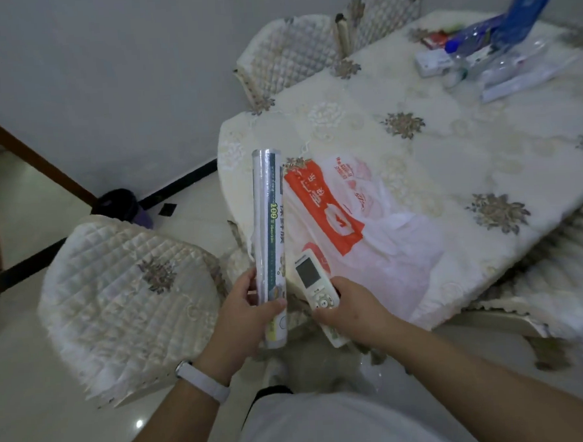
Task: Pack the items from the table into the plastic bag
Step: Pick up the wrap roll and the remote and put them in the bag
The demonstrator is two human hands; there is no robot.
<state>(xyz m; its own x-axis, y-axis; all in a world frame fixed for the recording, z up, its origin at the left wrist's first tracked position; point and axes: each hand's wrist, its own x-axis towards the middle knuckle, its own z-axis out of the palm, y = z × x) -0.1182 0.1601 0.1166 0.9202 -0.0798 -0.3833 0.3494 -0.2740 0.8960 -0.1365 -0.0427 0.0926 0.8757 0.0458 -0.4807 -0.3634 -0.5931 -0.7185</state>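
Off the near edge of the cream floral-cloth table (448, 145), the left hand (246, 311) grips a long white cling-film roll (269, 242) upright. At its three o'clock the right hand (350, 310) clasps a white remote control (315, 285) — the white-and-orange plastic bag (368, 223) lies flat at twelve o'clock.

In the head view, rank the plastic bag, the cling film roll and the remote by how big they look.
1. plastic bag
2. cling film roll
3. remote, partly covered by the right hand
Both held items sit nearer the camera, yet the bag looks largest.
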